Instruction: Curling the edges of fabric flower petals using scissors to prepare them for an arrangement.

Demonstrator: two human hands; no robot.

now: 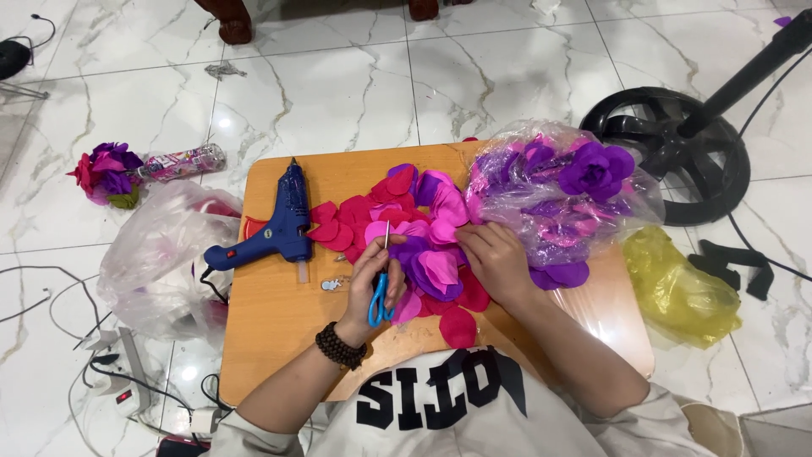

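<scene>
Scissors [380,292] gripped in my left hand [376,283], right hand [495,258] pinching what looks like a petal [440,269] — blades could nick fingers.

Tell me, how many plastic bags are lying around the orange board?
3: a clear plastic bag left of the board, a clear bag of purple petals on its right side, and a yellow plastic bag on the floor.

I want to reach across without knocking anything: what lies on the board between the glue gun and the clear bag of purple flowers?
In the head view, loose pink, red and purple petals lie between glue gun and bag.
</scene>
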